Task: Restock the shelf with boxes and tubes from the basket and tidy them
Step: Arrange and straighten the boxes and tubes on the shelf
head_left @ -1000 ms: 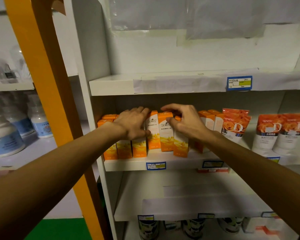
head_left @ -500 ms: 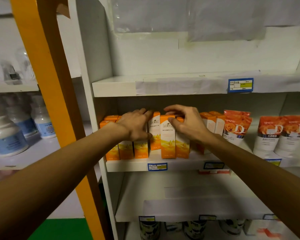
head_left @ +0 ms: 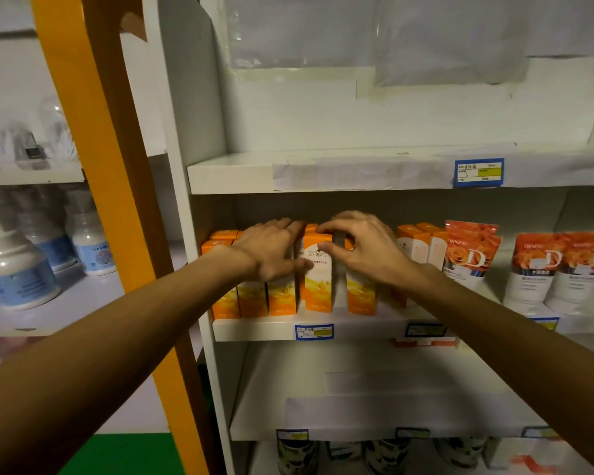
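Reaching into the middle shelf (head_left: pixel 254 332), both hands work on a row of orange boxes standing upright along its front edge. The right hand (head_left: pixel 364 252) pinches one orange box (head_left: pixel 318 279) near the middle of the row, thumb on its printed face and fingers curled over its top. The left hand (head_left: pixel 271 250) lies flat, fingers together, against the boxes just left of that one, covering their upper halves; it clasps nothing that can be seen.

The boxes (head_left: pixel 414 241) right of the held one are mostly hidden behind the right wrist, and the small print on every box is too blurred to read. Further right on the same shelf stand white tubes (head_left: pixel 528 272) with orange rose tops, the last one cut off by the picture's edge. No basket shows. Below that shelf lies a bare one, and the cans (head_left: pixel 297 454) under it are cropped and dim. Left of the shelf unit, past an orange post (head_left: pixel 100 159), blurred white bottles (head_left: pixel 14 265) sit on another rack.

Compared with half a second ago, the held box stands apart from its right neighbour, a dark gap showing between them, and the right thumb has slid lower on its face.
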`<action>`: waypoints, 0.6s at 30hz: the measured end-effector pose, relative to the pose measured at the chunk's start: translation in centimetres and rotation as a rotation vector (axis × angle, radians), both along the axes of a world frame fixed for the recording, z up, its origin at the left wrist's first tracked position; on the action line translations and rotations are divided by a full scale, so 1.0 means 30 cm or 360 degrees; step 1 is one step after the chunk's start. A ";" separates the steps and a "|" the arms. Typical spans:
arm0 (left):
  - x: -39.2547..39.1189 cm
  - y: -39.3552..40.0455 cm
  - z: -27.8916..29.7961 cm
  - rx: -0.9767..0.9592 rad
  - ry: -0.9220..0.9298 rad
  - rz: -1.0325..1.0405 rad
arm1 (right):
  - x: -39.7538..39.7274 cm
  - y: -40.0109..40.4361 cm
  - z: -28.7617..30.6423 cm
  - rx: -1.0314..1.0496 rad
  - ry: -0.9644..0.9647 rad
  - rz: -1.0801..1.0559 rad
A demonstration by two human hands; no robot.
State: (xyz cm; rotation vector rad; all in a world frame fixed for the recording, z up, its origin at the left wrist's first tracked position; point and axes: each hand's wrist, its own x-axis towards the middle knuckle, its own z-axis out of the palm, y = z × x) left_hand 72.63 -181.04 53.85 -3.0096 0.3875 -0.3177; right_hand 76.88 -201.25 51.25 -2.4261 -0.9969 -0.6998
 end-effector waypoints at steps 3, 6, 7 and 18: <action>0.001 0.001 -0.003 0.0008 -0.0010 0.0000 | -0.003 -0.016 0.010 -0.0128 -0.0032 -0.0014; 0.004 0.003 -0.005 0.0001 -0.0009 0.0000 | -0.011 -0.042 0.018 -0.0156 -0.0071 -0.0071; 0.004 0.002 -0.003 0.0003 -0.0002 0.0000 | -0.014 -0.055 0.025 -0.0172 -0.0078 -0.0110; -0.001 -0.025 0.015 0.0034 -0.0043 0.0031 | -0.026 -0.176 0.062 -0.0670 -0.0219 -0.0388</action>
